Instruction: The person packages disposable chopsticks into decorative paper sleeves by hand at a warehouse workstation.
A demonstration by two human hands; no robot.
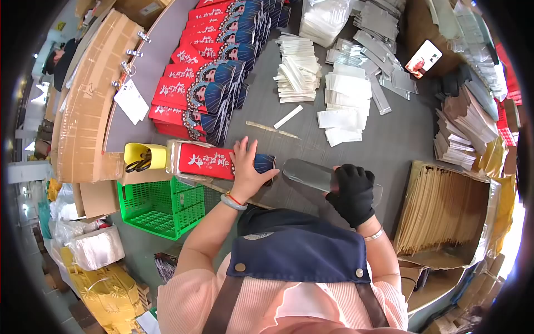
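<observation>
My left hand lies with its fingers spread over a red and navy printed card at the table's front edge. White lettering shows on the card's red part, and clear plastic lies around its left end. In my right hand, wearing a black fingerless glove, the fingers are curled on a long clear plastic sleeve. The sleeve's rounded end points left, close to the fingertips of my left hand. Part of it is hidden behind the glove.
Overlapping red printed cards fill the back left. White strips, white slips and clear plastic pieces lie farther back. A yellow holder with scissors stands left, above a green crate. An open carton stands right.
</observation>
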